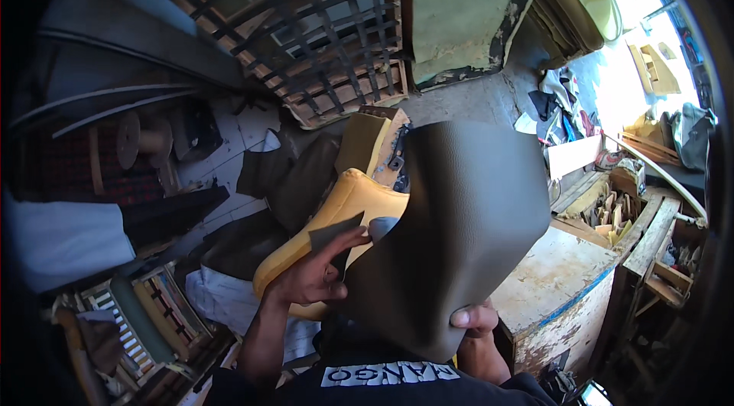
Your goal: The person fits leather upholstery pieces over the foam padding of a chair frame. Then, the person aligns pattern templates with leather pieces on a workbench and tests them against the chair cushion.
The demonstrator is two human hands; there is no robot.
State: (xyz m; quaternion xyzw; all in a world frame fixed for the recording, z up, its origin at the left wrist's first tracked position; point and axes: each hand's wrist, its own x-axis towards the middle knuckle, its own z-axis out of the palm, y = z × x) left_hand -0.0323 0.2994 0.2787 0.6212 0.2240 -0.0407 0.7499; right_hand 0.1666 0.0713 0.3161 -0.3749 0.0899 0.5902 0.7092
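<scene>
A large dark brown sheet of leatherette (pixel 474 207) rises in front of me, bent along a soft fold. My right hand (pixel 479 320) grips its lower edge, with the thumb pressed on the outer face and the other fingers hidden behind. At the left side, my left hand (pixel 317 272) has its fingers bent around a small dark flap that sticks out past the index finger; this looks like part of the same sheet. Just beyond that hand lies a yellow foam-padded furniture part (pixel 310 234), partly covered by the sheet.
A wooden frame with woven dark webbing (pixel 321 31) stands at the back. A worn cabinet (pixel 566 276) is close on my right, near a bin of wood scraps (pixel 612 215). Dark material pieces (pixel 294 177), a spool (pixel 144 138) and a slatted frame (pixel 145 314) lie to the left.
</scene>
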